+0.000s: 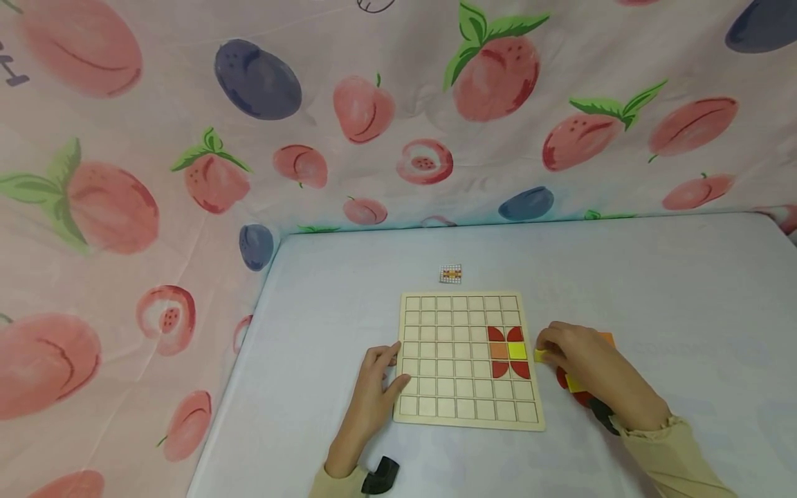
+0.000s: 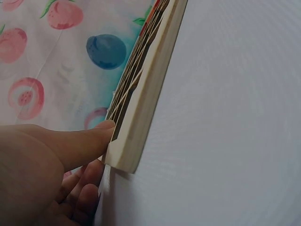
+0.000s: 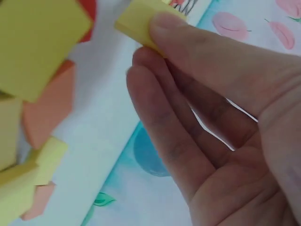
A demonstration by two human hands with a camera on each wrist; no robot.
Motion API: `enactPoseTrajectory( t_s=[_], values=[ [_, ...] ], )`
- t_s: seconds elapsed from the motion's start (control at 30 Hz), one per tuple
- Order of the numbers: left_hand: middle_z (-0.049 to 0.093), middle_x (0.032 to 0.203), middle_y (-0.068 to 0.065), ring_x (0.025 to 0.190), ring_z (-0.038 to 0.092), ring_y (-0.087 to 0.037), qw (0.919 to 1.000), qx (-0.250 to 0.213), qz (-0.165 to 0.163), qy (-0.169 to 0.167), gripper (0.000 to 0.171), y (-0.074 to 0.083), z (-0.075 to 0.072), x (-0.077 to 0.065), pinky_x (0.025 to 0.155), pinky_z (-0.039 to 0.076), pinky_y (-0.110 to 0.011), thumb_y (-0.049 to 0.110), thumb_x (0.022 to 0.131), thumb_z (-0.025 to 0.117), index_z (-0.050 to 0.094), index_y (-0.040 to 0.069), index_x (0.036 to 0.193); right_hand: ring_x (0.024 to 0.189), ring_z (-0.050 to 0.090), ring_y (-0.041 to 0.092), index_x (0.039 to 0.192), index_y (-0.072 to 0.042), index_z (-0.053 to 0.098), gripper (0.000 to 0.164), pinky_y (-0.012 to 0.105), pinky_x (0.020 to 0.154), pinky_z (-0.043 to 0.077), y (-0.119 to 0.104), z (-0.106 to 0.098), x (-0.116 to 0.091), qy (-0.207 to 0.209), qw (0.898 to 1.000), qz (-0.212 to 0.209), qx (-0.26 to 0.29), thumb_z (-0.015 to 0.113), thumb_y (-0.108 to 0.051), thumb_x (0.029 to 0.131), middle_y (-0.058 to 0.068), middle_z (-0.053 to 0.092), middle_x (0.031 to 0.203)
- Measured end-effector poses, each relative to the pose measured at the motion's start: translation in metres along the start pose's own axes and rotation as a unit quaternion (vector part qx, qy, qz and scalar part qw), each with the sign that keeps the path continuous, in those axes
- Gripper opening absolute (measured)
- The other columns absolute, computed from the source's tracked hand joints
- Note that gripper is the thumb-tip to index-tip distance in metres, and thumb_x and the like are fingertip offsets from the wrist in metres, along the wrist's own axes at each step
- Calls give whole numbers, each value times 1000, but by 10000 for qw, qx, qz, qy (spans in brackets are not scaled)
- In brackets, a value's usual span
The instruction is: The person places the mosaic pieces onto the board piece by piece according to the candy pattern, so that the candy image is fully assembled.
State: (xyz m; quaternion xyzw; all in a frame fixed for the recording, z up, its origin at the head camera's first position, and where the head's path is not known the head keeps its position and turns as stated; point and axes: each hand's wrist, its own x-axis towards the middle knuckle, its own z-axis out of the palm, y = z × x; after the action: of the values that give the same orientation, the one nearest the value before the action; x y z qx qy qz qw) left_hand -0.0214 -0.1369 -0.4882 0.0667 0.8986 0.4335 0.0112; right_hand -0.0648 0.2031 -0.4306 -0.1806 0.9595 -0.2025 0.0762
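A square wooden grid board (image 1: 461, 408) lies on the white table. On its right part sit an orange square (image 1: 499, 351), a yellow square (image 1: 517, 351) and several red rounded pieces (image 1: 500, 369). My left hand (image 1: 371, 391) holds the board's left edge, thumb over the top and fingers curled at the side. Beyond the right edge, my right hand (image 1: 582, 360) pinches a yellow square tile (image 3: 136, 21) between thumb and fingertips. Loose yellow, orange and red pieces (image 3: 40, 47) lie beside that hand, partly hidden beneath it in the head view.
A small pattern card (image 1: 451, 274) lies behind the board. The white table (image 1: 336, 290) meets a fruit-printed cloth (image 1: 386, 55) at its back and left. Black wrist straps (image 1: 381, 476) show at both sleeves.
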Motion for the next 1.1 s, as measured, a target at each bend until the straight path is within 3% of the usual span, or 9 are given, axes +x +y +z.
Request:
enactPoseTrajectory(
  t_s=[0.3, 0.7, 1.1],
  values=[
    [50, 125, -8, 108, 51, -18, 10000, 21, -19, 5, 57, 2, 0, 0, 87, 45, -28, 10, 92, 70, 49, 2, 144, 69, 55, 12, 88, -5, 73, 14, 32, 68, 55, -12, -10, 2, 294, 9993, -224, -39, 82, -2, 78, -1, 66, 82],
    [50, 126, -8, 108, 52, -18, 10000, 30, -34, -49, 57, 3, -1, -1, 88, 45, -29, 10, 92, 70, 49, 2, 144, 73, 59, 11, 86, -8, 74, 13, 32, 70, 56, -27, -8, 13, 650, 9956, -667, -56, 82, -3, 77, -5, 64, 80],
    [51, 126, -7, 109, 52, -18, 10000, 42, -5, -34, 57, 0, 1, 0, 88, 44, -28, 11, 92, 70, 49, 3, 144, 77, 61, 15, 91, -4, 74, 10, 33, 74, 56, -36, 1, 31, 487, 9969, -602, 150, 79, -4, 82, 0, 67, 86]
  ],
)
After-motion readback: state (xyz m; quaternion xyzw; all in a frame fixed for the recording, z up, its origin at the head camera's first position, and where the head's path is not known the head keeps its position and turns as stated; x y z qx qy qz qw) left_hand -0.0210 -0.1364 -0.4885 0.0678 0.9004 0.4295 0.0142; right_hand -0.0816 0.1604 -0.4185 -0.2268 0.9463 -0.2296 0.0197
